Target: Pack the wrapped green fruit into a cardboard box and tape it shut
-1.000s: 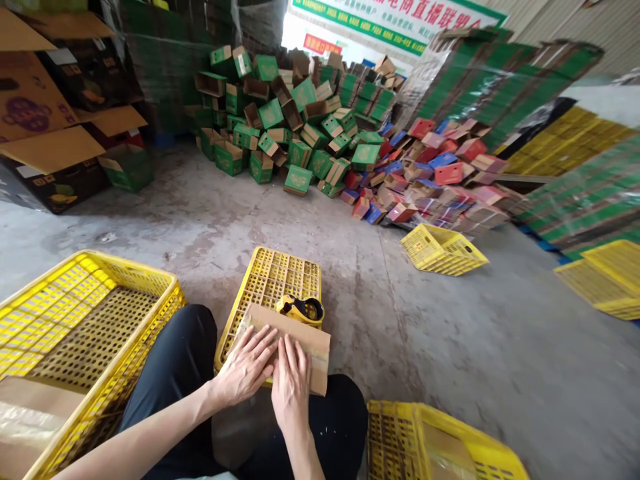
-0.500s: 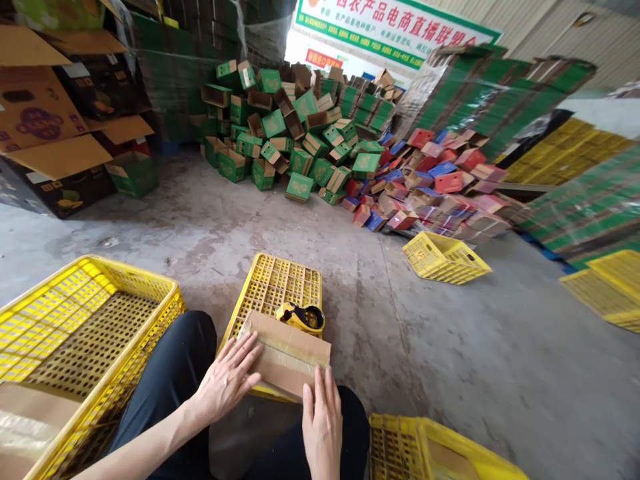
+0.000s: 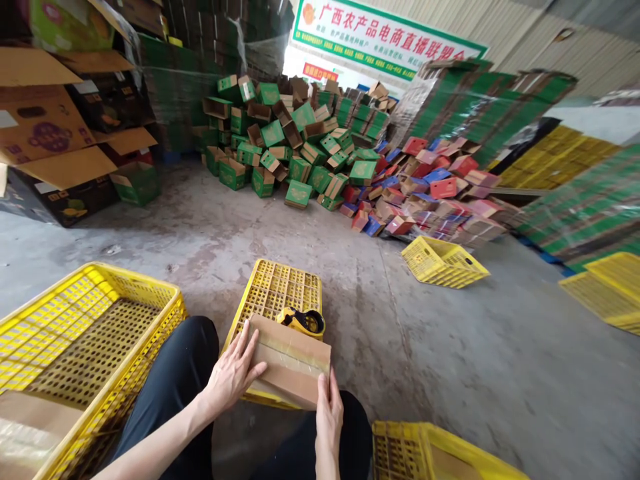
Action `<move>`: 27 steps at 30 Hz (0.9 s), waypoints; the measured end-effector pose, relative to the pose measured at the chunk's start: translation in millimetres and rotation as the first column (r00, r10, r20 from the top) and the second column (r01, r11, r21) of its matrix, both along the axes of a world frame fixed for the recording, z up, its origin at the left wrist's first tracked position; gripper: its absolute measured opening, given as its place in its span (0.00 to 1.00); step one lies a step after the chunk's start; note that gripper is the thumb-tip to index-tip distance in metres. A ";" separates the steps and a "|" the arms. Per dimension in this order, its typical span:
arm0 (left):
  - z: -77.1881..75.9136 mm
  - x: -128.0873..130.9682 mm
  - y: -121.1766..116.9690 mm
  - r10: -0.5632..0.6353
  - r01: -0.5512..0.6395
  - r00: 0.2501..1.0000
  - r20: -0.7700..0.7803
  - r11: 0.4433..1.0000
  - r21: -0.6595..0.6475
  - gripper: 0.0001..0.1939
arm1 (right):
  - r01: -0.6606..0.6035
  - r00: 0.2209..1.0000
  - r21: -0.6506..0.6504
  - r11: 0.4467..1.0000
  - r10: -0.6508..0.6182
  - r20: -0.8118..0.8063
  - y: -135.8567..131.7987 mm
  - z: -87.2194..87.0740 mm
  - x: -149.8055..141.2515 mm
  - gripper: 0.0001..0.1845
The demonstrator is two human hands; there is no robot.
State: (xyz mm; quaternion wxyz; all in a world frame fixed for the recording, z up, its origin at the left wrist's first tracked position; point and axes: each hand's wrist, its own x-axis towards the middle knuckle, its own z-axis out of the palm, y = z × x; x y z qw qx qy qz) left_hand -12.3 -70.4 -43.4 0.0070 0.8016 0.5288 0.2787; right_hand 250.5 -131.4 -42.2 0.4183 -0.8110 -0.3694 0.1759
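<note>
A brown cardboard box with a shiny strip of clear tape along its top rests on an upturned yellow plastic crate between my knees. My left hand lies flat over the box's left end, its fingers stretched and thumb spread. At the right end, my right hand grips the edge, thumb on top and fingers against the side. Just beyond the box, a yellow and black tape dispenser sits on the crate.
To my left stands a large yellow crate with a taped cardboard box inside. Another yellow crate is at lower right. Green cartons and red and blue cartons lie heaped ahead. A slanted yellow crate sits nearer.
My right hand has gone from lying on the box top to gripping its right edge. My left hand has shifted slightly left towards the box's end. The camera view has tilted up a little.
</note>
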 end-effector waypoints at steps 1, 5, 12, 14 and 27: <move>-0.4 0.4 0.1 0.014 -0.014 1.000 0.008 1.000 -0.001 0.40 | 0.010 0.996 0.011 1.000 -0.009 -0.084 -1.5 -1.3 -0.1 0.49; -2.2 6.1 -1.6 0.073 -0.073 0.997 0.005 0.997 0.004 0.41 | 0.069 0.970 -0.009 0.998 -0.069 -0.233 -3.4 -3.1 -5.2 0.52; -9.2 21.2 -6.3 -0.028 0.032 0.997 -0.071 0.997 0.065 0.41 | 0.067 0.997 -0.026 0.997 -0.068 -0.028 1.3 -4.9 1.2 0.58; -10.3 29.9 -8.7 -0.104 0.108 0.990 -0.091 0.993 0.044 0.45 | 0.005 0.983 -0.033 0.999 0.001 0.182 -0.6 -7.1 -1.5 0.59; -6.3 12.3 1.9 -0.409 0.391 0.911 -0.052 0.898 -0.203 0.48 | -0.500 0.433 -0.231 0.834 0.472 0.768 -0.7 6.7 -70.2 0.32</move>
